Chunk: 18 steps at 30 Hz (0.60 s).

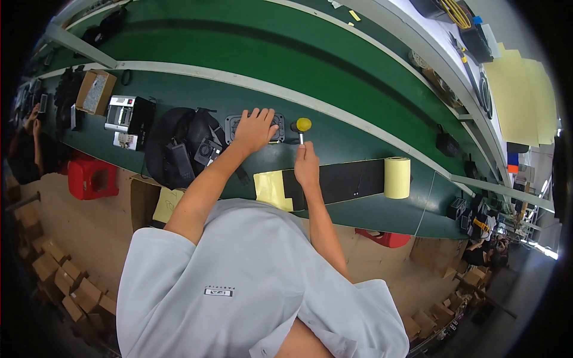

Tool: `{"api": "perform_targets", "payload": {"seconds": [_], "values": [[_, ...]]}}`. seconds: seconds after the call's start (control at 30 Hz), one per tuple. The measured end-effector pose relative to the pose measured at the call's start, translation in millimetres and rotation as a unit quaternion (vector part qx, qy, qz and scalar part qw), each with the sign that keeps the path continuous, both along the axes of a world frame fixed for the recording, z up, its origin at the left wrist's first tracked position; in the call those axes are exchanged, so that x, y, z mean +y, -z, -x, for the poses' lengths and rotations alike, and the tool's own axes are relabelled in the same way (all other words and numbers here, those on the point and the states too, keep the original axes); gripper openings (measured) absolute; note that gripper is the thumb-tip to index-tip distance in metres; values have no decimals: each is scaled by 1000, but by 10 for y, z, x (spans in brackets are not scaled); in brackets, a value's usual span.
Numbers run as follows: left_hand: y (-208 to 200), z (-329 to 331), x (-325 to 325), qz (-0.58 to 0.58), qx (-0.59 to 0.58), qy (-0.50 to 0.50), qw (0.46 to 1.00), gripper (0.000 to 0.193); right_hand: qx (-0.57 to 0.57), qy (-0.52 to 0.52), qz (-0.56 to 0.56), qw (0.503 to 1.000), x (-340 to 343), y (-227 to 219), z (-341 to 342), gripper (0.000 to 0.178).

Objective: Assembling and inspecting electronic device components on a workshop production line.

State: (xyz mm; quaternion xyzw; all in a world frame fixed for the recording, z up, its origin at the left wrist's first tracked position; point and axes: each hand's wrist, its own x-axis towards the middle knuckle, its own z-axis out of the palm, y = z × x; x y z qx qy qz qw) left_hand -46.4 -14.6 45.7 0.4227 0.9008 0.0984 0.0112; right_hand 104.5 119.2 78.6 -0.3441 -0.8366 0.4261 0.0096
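Left grip [256,129]: fingers apart, laid over grey rectangular device [233,123]
Right grip [307,165]: clamped on silver-handled, yellow-headed mallet [304,125]
Pale-yellow cylindrical roll [397,178]: right of both grips

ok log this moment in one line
left hand: on grey device | right hand: holding yellow-headed mallet | mallet head: right of device | yellow roll: at right end of black strip

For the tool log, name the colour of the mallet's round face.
The round face is yellow, clearest in the head view.
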Motion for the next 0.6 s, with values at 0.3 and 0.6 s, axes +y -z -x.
{"api": "perform_targets", "payload": {"seconds": [0.3, 0.6], "values": [[28, -7, 8, -18, -14, -4, 1000, 49, -68, 141, -99, 983, 268, 377, -517, 25], [-5, -8, 81, -28, -2, 5, 1000, 46, -33, 218, -166, 961, 662, 821, -986, 19]]}}
